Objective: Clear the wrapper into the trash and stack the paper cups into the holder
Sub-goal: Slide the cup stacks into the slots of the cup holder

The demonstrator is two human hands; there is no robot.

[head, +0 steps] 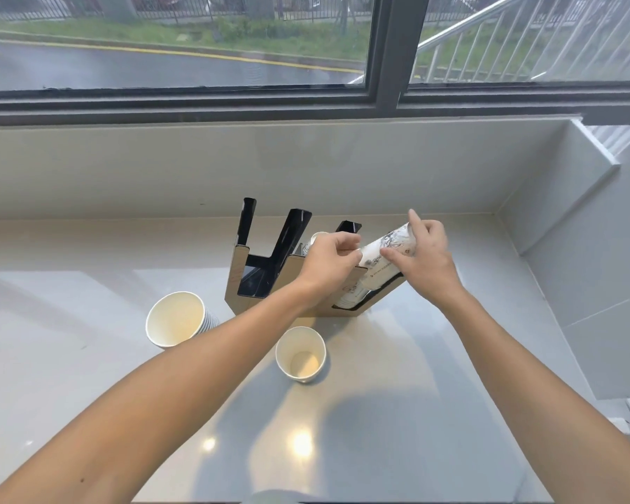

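Both forearms being shown bare to frame edge, no sleeves being worn. Left hand (pixel 331 257) and right hand (pixel 425 252) being seen ungloved, without rings or watch.

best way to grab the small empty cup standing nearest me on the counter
Pinch the small cup by its open rim, coming from above: it stands upright, mouth up, apart from the striped cup stack and the holder, so nothing blocks the fingers.
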